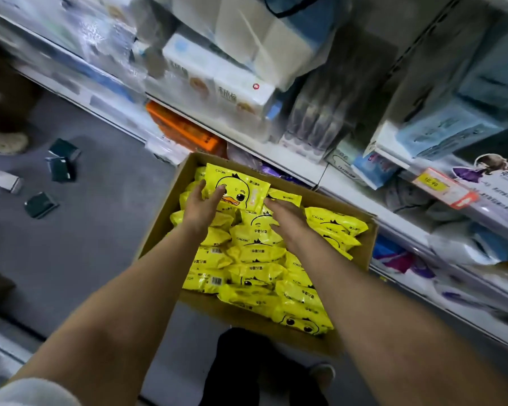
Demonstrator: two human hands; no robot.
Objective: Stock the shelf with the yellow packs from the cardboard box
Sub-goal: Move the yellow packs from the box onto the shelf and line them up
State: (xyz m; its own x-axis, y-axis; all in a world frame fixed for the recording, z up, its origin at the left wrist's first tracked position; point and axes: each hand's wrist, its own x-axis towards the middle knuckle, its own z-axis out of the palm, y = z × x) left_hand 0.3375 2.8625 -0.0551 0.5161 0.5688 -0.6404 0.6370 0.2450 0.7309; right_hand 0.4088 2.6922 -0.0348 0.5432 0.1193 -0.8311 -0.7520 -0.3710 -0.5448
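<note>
I see a grey floor (79, 244) in a shop aisle, stocked shelves (349, 177) beside the cardboard box (361, 253) of yellow packs (258, 259). My left hand (201, 205) clasps a duck-printed pack (236, 186) at the box's far end; my right hand (288, 218) lies spread, fingers apart, on the pile.

Yellow packs (255, 253) (black duck print) fill a brown cardboard box (162, 212).

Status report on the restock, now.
Left hand gripping a raised yellow pack. Right hand open, flat on packs in cardboard box. Box still nearly full. Nothing obstructing.
</note>
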